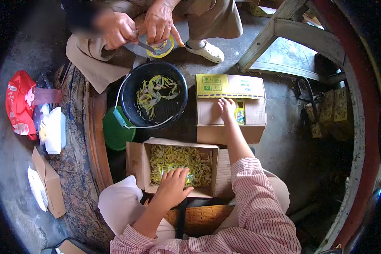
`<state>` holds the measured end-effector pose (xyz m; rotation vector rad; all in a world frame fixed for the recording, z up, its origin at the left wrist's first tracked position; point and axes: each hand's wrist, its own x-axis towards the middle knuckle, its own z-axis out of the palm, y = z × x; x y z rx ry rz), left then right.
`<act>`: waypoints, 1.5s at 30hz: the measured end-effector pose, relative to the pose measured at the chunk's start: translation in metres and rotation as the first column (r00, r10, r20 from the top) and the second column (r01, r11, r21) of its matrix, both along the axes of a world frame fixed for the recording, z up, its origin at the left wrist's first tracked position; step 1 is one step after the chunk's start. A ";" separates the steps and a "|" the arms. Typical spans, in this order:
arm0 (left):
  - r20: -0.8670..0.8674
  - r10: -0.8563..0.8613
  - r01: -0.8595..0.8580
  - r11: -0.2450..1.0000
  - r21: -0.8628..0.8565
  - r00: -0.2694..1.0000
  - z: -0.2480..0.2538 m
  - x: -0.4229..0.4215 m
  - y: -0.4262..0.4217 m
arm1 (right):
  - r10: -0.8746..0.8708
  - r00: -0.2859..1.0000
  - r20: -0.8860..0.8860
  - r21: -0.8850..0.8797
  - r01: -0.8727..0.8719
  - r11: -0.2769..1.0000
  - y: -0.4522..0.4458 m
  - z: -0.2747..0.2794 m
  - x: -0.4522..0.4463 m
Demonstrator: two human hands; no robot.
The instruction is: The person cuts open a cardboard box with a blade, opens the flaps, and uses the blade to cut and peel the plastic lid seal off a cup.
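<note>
My left hand (172,186) reaches palm down into the low cardboard box (137,165), thumb and fingers around a yellow printed plastic piece (190,177), mostly hidden under the hand. Curled yellow-green strips (201,161) fill that box. Farther forward, my right hand (227,108) rests on the top flaps of a larger carton (228,133), its fingers apart. Beside it, through a gap between the flaps, shows a yellow printed package (240,114).
Across from me, another person's hands (158,25) work a knife (147,47) at a yellow-rimmed container (164,48). A black bucket (180,112) holds more strips. A green basin (118,133) sits below it. A wooden frame (279,29) stands right; a red bag (19,106) lies left.
</note>
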<state>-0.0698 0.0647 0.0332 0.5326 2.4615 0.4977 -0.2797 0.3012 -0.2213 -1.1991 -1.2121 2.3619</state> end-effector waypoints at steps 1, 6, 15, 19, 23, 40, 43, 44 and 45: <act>0.031 -0.005 0.005 1.000 0.011 1.000 0.002 0.000 0.000 | -0.011 1.000 -0.001 0.022 0.011 1.000 -0.006 -0.009 0.010; 0.061 -0.030 0.029 0.999 0.026 0.998 0.010 0.010 -0.004 | 0.136 0.989 0.053 -0.025 -0.135 0.991 -0.050 0.013 0.051; 0.007 -0.061 0.061 0.998 0.001 0.998 0.029 0.018 -0.019 | 0.218 0.954 -0.204 0.503 -0.089 0.860 -0.085 0.223 0.188; -0.004 -0.050 0.050 0.999 0.019 0.999 0.019 0.018 -0.021 | 0.429 0.888 -0.169 0.954 0.038 0.298 -0.044 0.329 0.261; 0.032 -0.051 0.051 0.999 0.000 0.998 0.005 0.018 -0.024 | 0.353 0.925 -0.139 0.949 0.227 -0.221 0.003 0.417 0.323; 0.033 -0.036 0.036 0.999 -0.020 0.999 -0.006 0.018 -0.031 | -0.412 0.911 0.030 0.471 -0.376 -0.798 0.107 0.508 0.344; 0.027 -0.024 0.025 0.999 -0.025 0.999 -0.003 0.018 -0.030 | -0.392 0.919 0.038 0.497 -0.358 -0.791 0.104 0.511 0.343; 0.019 -0.029 0.030 0.999 -0.028 0.999 -0.003 0.017 -0.030 | -0.380 0.924 0.040 0.518 -0.344 -0.783 0.102 0.512 0.343; 0.023 -0.023 0.024 0.999 -0.024 0.999 -0.002 0.017 -0.030 | -0.374 0.926 0.046 0.534 -0.339 -0.775 0.102 0.513 0.343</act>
